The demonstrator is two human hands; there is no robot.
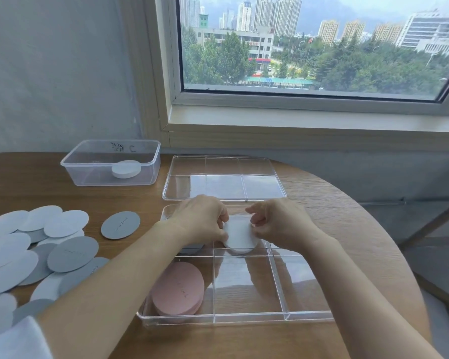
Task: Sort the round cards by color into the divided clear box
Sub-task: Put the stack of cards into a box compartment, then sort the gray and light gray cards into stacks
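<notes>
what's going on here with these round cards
A person is sorting round cards by colour. The left hand and right hand pinch white cards over the far middle compartment of the divided clear box. Pink cards sit in the near left one. More grey and white cards lie loose on the table.

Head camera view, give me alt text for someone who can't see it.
The left hand and right hand hold white round cards at the far middle compartment of the divided clear box on a table. Its near-left compartment holds pink cards; loose grey and white cards lie at left.
</notes>
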